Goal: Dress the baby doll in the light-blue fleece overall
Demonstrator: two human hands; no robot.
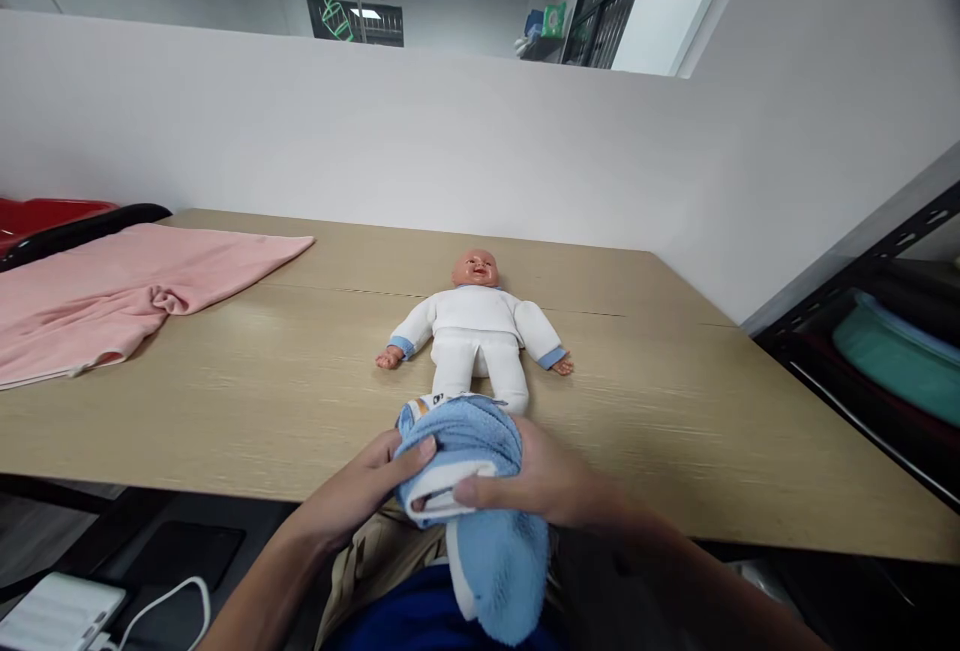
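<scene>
A baby doll in a white suit with blue cuffs lies face up on the wooden table, its head towards the far wall. At the table's near edge, over the doll's feet, both my hands hold a bunched blue towel with a white border. My left hand grips the towel's left side, thumb on top. On the right side my right hand has its thumb pressed on the white border. One end of the towel hangs down over my lap. The doll's feet are hidden behind the towel.
A pink cloth lies spread and partly crumpled at the table's left end. A white partition wall runs behind the table. A black shelf rack with a teal item stands at the right. A white device with a cable sits below left.
</scene>
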